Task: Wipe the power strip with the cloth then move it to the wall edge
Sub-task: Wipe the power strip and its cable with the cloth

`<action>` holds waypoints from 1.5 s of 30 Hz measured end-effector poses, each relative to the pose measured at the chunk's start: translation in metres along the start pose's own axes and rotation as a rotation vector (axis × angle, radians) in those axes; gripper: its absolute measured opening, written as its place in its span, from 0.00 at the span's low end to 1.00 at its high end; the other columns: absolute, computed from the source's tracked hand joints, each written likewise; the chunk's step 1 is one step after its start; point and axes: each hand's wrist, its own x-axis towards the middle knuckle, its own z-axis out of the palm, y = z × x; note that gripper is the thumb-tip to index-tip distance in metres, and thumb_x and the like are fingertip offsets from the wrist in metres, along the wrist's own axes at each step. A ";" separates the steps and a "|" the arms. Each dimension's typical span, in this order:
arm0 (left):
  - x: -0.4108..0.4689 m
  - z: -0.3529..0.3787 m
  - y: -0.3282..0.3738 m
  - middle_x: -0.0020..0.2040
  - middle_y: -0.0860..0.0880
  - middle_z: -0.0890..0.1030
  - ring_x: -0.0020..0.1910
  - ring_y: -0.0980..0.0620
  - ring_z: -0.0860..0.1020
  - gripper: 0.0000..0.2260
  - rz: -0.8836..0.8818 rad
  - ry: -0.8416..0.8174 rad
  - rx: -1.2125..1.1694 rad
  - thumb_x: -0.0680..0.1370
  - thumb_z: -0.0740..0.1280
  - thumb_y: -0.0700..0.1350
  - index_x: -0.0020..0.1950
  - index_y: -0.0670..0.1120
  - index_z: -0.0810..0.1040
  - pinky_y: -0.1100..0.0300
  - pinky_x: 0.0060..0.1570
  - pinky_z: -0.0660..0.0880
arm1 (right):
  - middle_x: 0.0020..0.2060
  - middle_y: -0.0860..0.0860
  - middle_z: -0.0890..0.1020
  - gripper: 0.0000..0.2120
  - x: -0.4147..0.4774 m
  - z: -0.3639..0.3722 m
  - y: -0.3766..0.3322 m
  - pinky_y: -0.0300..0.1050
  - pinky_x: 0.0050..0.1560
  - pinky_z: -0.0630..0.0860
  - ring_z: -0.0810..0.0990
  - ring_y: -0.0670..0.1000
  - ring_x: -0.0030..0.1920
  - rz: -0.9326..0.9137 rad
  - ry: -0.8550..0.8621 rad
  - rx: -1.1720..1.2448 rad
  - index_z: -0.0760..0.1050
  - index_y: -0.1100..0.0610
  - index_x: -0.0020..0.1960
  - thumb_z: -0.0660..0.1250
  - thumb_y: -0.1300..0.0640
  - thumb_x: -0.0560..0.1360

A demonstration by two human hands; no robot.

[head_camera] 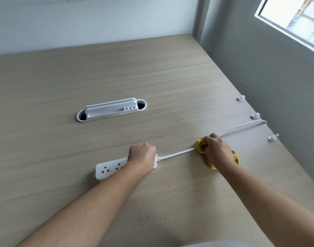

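A white power strip (109, 168) lies flat on the wooden desk (152, 77), sockets up. My left hand (141, 153) is closed over its right end, where the cable leaves it. The flat white cable (175, 153) runs taut to the right. My right hand (217, 150) grips a bunched yellow cloth (200, 144) wrapped around the cable, about a hand's width from the strip. Beyond the cloth the cable (241, 126) curves on toward the desk's right edge by the grey wall.
A white oval cable grommet with a slotted holder (111, 109) sits in the desk's middle. Three small white cable clips (255, 115) line the right edge against the grey wall (277, 77). Dark crumbs (143, 218) speckle the near desk. A window is at top right.
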 end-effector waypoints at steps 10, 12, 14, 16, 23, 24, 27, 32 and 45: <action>0.009 -0.012 0.016 0.57 0.48 0.81 0.57 0.45 0.79 0.12 -0.001 -0.133 0.169 0.74 0.65 0.39 0.56 0.47 0.79 0.58 0.44 0.68 | 0.48 0.54 0.79 0.09 -0.015 0.013 -0.040 0.47 0.45 0.74 0.77 0.57 0.51 -0.322 -0.149 0.088 0.79 0.55 0.48 0.64 0.60 0.70; 0.012 -0.014 0.017 0.58 0.49 0.80 0.58 0.46 0.79 0.15 0.004 -0.158 0.166 0.73 0.70 0.45 0.59 0.48 0.77 0.57 0.45 0.69 | 0.49 0.55 0.78 0.09 0.001 0.003 -0.012 0.47 0.46 0.73 0.77 0.58 0.52 -0.153 -0.115 0.093 0.79 0.55 0.49 0.64 0.61 0.70; 0.017 -0.017 0.027 0.60 0.49 0.77 0.61 0.46 0.77 0.19 0.048 -0.108 0.082 0.72 0.72 0.51 0.61 0.49 0.75 0.55 0.49 0.71 | 0.50 0.55 0.78 0.10 0.008 -0.005 0.003 0.44 0.45 0.71 0.77 0.58 0.52 -0.100 -0.101 0.065 0.79 0.55 0.50 0.64 0.61 0.70; 0.025 -0.018 0.045 0.61 0.48 0.77 0.62 0.45 0.76 0.19 0.097 -0.028 -0.041 0.73 0.70 0.51 0.62 0.48 0.74 0.53 0.56 0.71 | 0.51 0.54 0.79 0.11 0.001 -0.005 -0.007 0.45 0.46 0.72 0.78 0.57 0.52 -0.196 -0.145 0.068 0.79 0.55 0.51 0.65 0.60 0.70; 0.047 -0.003 0.074 0.53 0.41 0.83 0.54 0.39 0.80 0.12 0.099 -0.006 -0.126 0.75 0.61 0.35 0.53 0.43 0.81 0.53 0.51 0.76 | 0.49 0.54 0.78 0.10 0.021 -0.006 0.018 0.49 0.45 0.75 0.77 0.59 0.50 -0.179 -0.133 0.034 0.78 0.57 0.49 0.62 0.61 0.70; 0.050 0.001 0.075 0.53 0.41 0.83 0.54 0.39 0.80 0.12 0.092 -0.007 -0.121 0.75 0.61 0.35 0.53 0.43 0.81 0.53 0.51 0.76 | 0.48 0.55 0.78 0.10 0.030 -0.013 0.037 0.48 0.44 0.74 0.77 0.59 0.50 -0.125 -0.099 0.005 0.78 0.58 0.48 0.62 0.63 0.70; 0.055 0.003 0.079 0.53 0.43 0.83 0.53 0.41 0.81 0.13 0.071 -0.021 -0.082 0.75 0.61 0.34 0.54 0.44 0.82 0.54 0.49 0.76 | 0.45 0.58 0.78 0.09 0.057 -0.030 0.083 0.48 0.43 0.72 0.77 0.60 0.48 0.026 0.008 -0.021 0.79 0.61 0.46 0.62 0.66 0.69; 0.067 -0.006 0.078 0.55 0.46 0.83 0.55 0.45 0.81 0.13 -0.008 -0.056 -0.138 0.74 0.62 0.36 0.53 0.47 0.83 0.57 0.50 0.76 | 0.42 0.58 0.80 0.08 0.031 -0.006 0.040 0.48 0.44 0.75 0.77 0.59 0.46 -0.174 -0.029 0.077 0.80 0.59 0.43 0.65 0.65 0.67; 0.076 -0.007 0.077 0.49 0.49 0.85 0.51 0.47 0.82 0.09 -0.017 -0.112 -0.150 0.70 0.69 0.38 0.47 0.47 0.84 0.58 0.46 0.77 | 0.46 0.61 0.79 0.09 0.066 -0.038 0.112 0.46 0.45 0.70 0.77 0.61 0.49 0.169 0.064 0.080 0.80 0.62 0.45 0.63 0.66 0.68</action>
